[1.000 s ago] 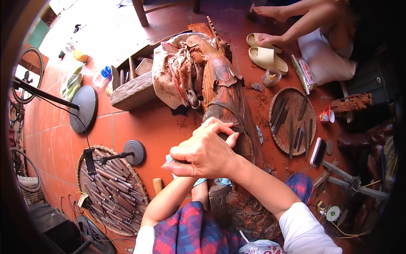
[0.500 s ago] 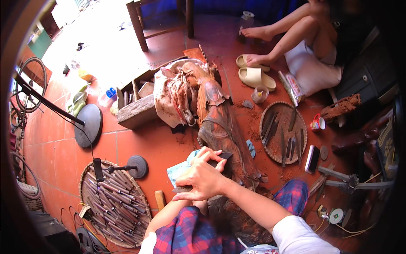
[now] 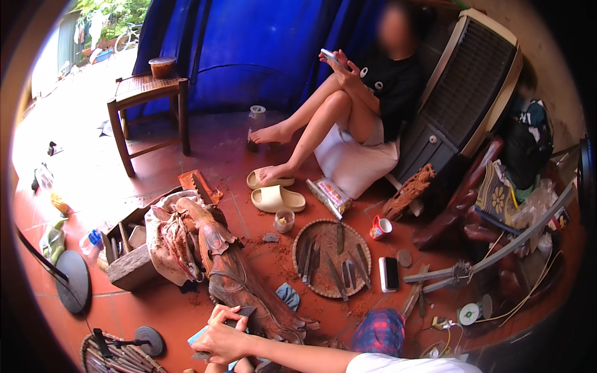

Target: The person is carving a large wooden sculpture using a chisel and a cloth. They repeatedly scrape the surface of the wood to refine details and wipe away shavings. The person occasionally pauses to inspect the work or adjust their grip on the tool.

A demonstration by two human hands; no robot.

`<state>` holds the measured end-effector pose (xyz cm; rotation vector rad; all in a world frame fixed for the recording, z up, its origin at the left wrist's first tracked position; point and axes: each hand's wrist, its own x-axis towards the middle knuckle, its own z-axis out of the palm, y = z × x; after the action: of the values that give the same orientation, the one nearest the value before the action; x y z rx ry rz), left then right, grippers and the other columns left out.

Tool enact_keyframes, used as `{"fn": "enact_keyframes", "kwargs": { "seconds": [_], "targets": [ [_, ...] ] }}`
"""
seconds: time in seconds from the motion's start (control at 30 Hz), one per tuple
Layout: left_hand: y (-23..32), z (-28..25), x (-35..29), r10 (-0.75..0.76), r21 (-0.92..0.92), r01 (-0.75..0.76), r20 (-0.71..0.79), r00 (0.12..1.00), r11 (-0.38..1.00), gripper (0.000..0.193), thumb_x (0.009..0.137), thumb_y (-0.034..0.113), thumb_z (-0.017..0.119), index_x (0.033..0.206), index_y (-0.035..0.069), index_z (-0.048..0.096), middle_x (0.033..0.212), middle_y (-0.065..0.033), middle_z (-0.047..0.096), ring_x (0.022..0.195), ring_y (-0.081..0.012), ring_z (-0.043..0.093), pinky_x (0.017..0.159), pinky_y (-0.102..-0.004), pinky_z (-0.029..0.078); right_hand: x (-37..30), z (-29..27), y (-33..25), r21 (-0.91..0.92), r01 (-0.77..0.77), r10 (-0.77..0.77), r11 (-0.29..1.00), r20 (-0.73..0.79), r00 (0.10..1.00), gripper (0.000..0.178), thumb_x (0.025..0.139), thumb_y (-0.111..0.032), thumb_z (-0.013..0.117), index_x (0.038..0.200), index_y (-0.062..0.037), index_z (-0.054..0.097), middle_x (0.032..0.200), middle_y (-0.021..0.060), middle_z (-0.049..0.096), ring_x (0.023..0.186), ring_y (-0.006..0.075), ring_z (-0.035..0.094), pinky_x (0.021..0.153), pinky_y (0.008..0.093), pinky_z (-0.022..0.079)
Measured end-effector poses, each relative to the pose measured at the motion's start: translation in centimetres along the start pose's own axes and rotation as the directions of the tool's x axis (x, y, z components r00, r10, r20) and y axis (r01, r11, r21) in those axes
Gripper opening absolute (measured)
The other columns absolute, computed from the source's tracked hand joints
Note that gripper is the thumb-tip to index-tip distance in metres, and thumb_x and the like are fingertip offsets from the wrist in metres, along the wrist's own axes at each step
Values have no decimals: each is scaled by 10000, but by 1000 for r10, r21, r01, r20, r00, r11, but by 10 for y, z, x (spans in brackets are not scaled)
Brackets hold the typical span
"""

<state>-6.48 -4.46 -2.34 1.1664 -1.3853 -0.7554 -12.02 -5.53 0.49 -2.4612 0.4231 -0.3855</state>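
At the lower edge, my right hand point(image 3: 225, 343) is closed around a dark, flat, pointed piece point(image 3: 244, 311), perhaps a scraper blade; its exact kind is unclear. Light blue cloth or sheet point(image 3: 198, 336) shows beside the fingers. My left hand point(image 3: 216, 368) is mostly hidden beneath the right one, so its fingers cannot be made out. Just beyond my hands lies a carved brown wooden figure point(image 3: 239, 280) with draped robes, its upper end propped by a stained cloth point(image 3: 168, 239) on a wooden box point(image 3: 130, 268).
A round woven tray point(image 3: 320, 233) with several chisels lies right of the figure, near a phone point(image 3: 389, 275) and red cup point(image 3: 380, 227). A seated person point(image 3: 398, 87) holds a phone beyond cream slippers point(image 3: 278, 199). A wooden stool point(image 3: 149, 90) stands at back left; tool basket point(image 3: 86, 354) lower left.
The view has tilted up and swung right, so my hands now sit lower and further left. The seated person and stool show more fully. My right hand still grips the dark flat piece.
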Motion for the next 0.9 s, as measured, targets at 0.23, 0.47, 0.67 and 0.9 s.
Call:
{"fn": "enact_keyframes", "kwargs": {
  "seconds": [0.23,0.47,0.67,0.9],
  "targets": [
    [-2,-9,-3,0,47,0,-13,1000,999,193,651,62,769,758,26,612,847,-102,591,830,-241,573,862,-383,504,9,24,11,-103,45,-60,994,-150,987,268,491,-146,727,703,-33,607,684,151,662,686,336,679,566,494,498],
    [-11,-2,-1,0,-16,-1,-44,999,1000,190,632,57,759,729,27,599,793,-107,580,806,-240,588,843,-381,525,6,12,5,-45,92,-99,995,-183,978,240,508,-129,752,698,-39,637,725,135,667,690,325,671,613,467,521],
    [-14,-5,3,29,15,-29,-16,999,999,190,639,73,768,725,35,603,797,-106,600,807,-245,597,837,-388,528,4,7,-1,28,96,-88,995,-199,976,209,530,-63,778,666,-57,619,705,149,637,693,287,642,677,408,528],
    [-15,-10,2,-2,27,2,-28,1000,1000,194,641,81,773,725,37,604,799,-106,605,810,-246,599,827,-391,529,7,-3,-3,-100,135,-136,986,4,991,197,745,-249,629,730,-55,661,738,173,685,706,388,691,586,510,501]
  ]
}}
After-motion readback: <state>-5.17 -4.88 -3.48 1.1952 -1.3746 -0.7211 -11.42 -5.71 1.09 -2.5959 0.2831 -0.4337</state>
